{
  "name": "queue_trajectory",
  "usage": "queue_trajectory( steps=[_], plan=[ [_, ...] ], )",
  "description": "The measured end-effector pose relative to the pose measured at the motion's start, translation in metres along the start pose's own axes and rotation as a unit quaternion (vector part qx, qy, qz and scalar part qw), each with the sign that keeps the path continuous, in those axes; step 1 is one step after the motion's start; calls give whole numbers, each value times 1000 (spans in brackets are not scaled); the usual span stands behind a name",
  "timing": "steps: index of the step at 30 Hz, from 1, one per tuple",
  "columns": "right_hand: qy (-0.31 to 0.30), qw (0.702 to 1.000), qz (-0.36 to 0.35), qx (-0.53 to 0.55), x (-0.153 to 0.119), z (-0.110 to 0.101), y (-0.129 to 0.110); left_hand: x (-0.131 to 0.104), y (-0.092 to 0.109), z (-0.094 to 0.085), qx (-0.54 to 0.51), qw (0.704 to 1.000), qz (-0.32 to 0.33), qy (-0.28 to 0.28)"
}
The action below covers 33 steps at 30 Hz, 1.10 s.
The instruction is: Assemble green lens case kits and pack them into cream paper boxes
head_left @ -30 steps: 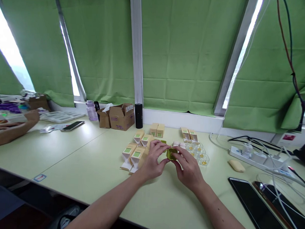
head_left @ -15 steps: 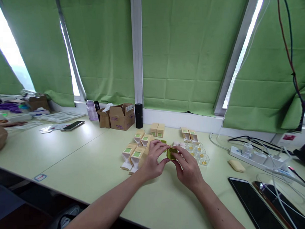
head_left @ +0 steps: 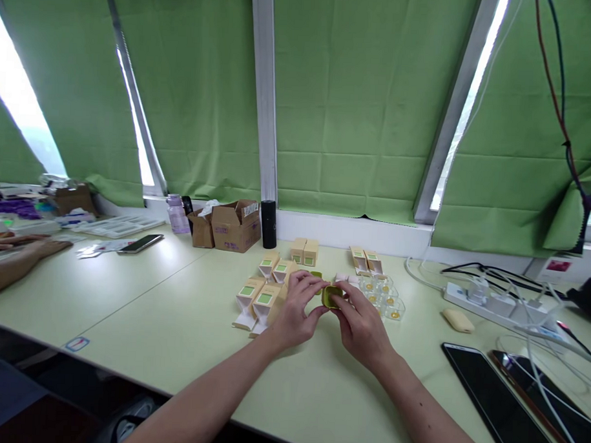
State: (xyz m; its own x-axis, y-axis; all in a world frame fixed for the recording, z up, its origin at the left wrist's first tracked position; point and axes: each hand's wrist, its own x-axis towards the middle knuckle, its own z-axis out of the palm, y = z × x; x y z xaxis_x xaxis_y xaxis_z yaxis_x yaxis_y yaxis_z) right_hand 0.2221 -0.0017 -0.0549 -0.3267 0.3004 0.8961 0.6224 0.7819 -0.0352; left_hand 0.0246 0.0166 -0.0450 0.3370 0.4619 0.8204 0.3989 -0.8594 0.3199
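A small olive-green square cup [head_left: 330,298] is held between my two hands above the table, its hollow side facing me. My left hand [head_left: 298,307] pinches it from the left with thumb and fingers. From the other side my right hand [head_left: 364,322] grips it, a finger reaching into the hollow. Just behind my left fingertips is another green piece [head_left: 316,274], partly hidden. Several open cartons with green labels [head_left: 265,299] stand beside my left hand. To the right of my right hand are clear plastic cups with yellow centres [head_left: 395,309].
Two closed cartons [head_left: 305,251] and two open ones [head_left: 366,261] stand farther back. A cardboard box [head_left: 236,226] and black cylinder [head_left: 269,224] are by the window. At right lie a power strip [head_left: 500,306], cables and a tablet [head_left: 497,400]. A co-worker's hand [head_left: 52,246] rests at left.
My hands stay nearly in place, with the green cup shifted very slightly left. At the far left, the co-worker's arm and hand have come to lie stretched along the table.
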Motion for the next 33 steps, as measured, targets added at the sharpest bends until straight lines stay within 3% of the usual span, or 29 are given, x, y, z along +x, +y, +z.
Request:
queue_trajectory(
  steps=[33],
  plan=[
    [-3, 1000, 6, 15, -1, 0, 0, 0, 1, 0, 2, 1000, 9, 11]
  ],
)
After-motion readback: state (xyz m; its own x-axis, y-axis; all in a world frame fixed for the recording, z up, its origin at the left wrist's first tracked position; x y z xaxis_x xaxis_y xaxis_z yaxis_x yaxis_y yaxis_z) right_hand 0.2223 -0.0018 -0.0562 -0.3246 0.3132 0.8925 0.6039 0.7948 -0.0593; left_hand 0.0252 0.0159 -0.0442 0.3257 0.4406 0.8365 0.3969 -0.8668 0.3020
